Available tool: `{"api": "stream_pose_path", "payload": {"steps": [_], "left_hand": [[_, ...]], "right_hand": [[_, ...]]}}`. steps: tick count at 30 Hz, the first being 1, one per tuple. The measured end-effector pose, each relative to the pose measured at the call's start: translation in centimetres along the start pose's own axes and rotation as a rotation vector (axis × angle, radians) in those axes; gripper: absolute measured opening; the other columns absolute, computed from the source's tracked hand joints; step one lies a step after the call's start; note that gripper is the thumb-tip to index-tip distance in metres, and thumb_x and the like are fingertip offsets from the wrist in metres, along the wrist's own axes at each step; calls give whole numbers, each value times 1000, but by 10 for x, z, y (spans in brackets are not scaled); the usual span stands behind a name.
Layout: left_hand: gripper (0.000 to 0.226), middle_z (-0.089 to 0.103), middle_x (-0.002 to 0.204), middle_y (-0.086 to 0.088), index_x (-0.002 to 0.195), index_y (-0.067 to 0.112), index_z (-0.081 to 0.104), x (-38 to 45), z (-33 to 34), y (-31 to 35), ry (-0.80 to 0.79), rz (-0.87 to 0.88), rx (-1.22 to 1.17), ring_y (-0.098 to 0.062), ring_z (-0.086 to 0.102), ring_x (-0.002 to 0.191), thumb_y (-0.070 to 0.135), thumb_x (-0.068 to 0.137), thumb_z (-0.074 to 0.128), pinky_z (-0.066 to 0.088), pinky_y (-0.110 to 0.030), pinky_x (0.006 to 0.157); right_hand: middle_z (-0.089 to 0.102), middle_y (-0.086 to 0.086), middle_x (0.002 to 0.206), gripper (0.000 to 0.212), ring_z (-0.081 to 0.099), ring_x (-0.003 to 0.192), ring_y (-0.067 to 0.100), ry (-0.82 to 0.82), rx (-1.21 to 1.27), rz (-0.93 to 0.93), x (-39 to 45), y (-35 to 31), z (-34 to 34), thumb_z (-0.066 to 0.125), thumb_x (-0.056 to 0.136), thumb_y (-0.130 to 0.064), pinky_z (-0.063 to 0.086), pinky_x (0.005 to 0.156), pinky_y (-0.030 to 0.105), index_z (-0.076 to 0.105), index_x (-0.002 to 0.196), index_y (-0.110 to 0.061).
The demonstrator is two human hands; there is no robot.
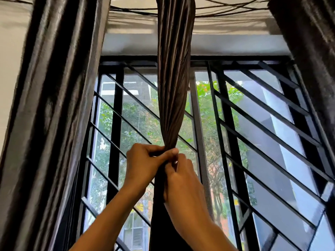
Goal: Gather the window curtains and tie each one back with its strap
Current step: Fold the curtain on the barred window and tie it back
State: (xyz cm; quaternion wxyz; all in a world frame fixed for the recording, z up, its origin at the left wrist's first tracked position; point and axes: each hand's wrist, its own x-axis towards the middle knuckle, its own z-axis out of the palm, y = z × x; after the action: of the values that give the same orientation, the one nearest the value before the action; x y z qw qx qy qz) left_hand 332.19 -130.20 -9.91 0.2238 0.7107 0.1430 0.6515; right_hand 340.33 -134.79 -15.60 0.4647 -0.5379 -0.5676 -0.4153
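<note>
Our right hand (pixel 178 171) and left hand (pixel 145 161) meet at the pinched waist of the middle brown curtain (pixel 173 91), both curled tight round the gathered cloth, thumbs pressing at its front. It hangs before the barred window (pixel 253 124); darker curtains (pixel 54 105) flank us.

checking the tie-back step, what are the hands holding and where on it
Both the left hand and right hand grip the middle curtain at its gathered waist.
</note>
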Motion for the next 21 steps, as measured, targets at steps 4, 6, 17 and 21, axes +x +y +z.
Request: {"api": "stream_pose_path", "payload": {"steps": [4,6,17,21], "left_hand": [[14,73,67,1,74,17,78,8,-6,-8,90,-18,74,-11,71,66,18,63,86,57,-32,69],[16,73,65,0,72,13,77,10,-8,-9,127,-39,62,-11,70,63,15,60,88,57,-29,66],[18,74,73,-8,76,6,75,12,-9,-9,49,-156,-91,-16,70,66,8,62,86,55,-24,65],[19,74,76,-11,80,2,75,12,-13,-6,0,-181,-112,-15,69,66,5,63,83,55,-23,66]], "right_hand": [[54,-5,123,39,57,106,11,-112,331,-23,7,22,-2,44,89,-24,50,80,29,60,125,-22],[65,-9,109,23,61,98,-1,-17,566,137,16,43,-1,55,91,-18,50,76,21,71,108,-22],[68,-3,99,29,66,90,7,-608,1040,472,35,79,10,56,94,-16,45,90,30,58,122,-14],[66,-2,85,4,62,82,9,-626,1092,458,36,80,7,61,90,-11,49,79,24,65,90,-11]]}}
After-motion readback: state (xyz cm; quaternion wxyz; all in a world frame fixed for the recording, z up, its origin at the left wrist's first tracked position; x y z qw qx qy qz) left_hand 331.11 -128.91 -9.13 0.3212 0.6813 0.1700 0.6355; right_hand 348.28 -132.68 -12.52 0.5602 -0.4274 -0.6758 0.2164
